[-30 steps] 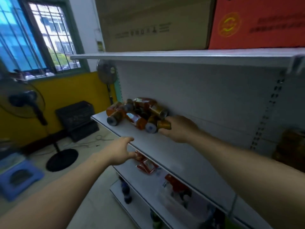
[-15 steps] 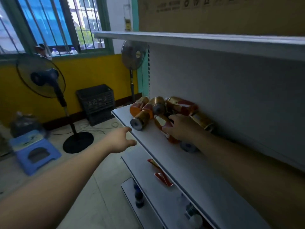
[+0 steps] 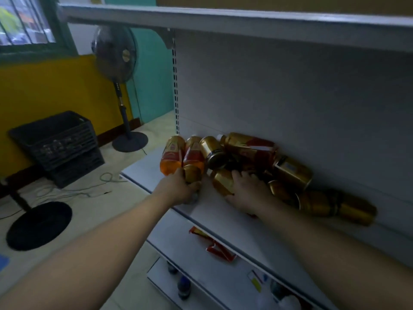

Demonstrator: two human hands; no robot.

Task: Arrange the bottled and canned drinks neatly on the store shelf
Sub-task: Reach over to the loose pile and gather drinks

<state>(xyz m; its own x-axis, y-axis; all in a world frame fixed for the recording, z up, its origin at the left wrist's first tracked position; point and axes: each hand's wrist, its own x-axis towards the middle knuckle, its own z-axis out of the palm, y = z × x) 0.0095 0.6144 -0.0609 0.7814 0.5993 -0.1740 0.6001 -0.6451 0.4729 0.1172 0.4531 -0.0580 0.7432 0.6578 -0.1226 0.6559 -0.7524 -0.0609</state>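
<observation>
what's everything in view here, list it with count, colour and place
gold cans: about seven, gold, heaped lying down on the middle shelf
orange bottles: two, orange with red labels, side by side at the heap's left end
red-labelled bottle: one, lying at the heap's back
middle shelf: one, white
upper shelf: one, white, overhead
red packets: two or so, shelf below
dark bottles: two, bottom shelf
standing fan: one, dark, floor left of the shelves
round base: one, black, floor
crates: two, black, stacked on the floor
left hand: grips one gold can at the heap's front
right hand: on the heap over a gold can, grip unclear
</observation>
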